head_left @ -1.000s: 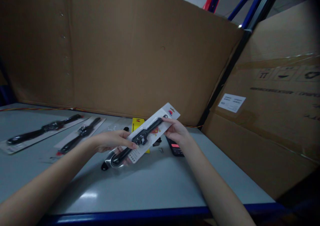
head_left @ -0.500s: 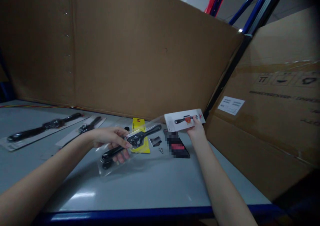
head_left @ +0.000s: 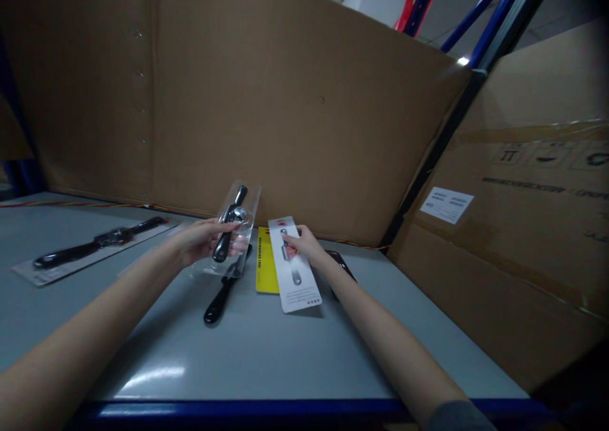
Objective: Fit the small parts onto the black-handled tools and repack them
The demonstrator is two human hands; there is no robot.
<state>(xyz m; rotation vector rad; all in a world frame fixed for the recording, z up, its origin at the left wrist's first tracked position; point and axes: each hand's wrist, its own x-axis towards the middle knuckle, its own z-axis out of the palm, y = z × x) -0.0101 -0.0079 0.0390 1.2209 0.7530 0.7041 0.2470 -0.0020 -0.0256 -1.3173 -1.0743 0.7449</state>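
My left hand (head_left: 204, 237) grips a clear plastic blister pack (head_left: 253, 204) with a black spokeshave (head_left: 222, 245) in it, held up nearly upright above the table. My fingers are closed around its left side. Under it, a loose black spokeshave (head_left: 217, 304) lies on the table, partly covered by the pack. My right hand (head_left: 307, 244) pinches a white printed card (head_left: 294, 285) with a picture of the tool, thumb on its front. Behind that card is a yellow card (head_left: 265, 269), its right part hidden. A dark flat object (head_left: 343, 265) shows beside my right forearm.
Another packaged spokeshave (head_left: 95, 247) lies on the grey table (head_left: 266, 367) at the left. A tall cardboard panel (head_left: 266, 113) stands along the back, and a cardboard box (head_left: 480, 240) borders the right. Thin coloured wires (head_left: 95, 204) run along the rear edge.
My right hand has brought the white card leftward and turned it upright, in front of the yellow card. My left hand has raised and tilted up the pack. The loose spokeshave now shows on the table.
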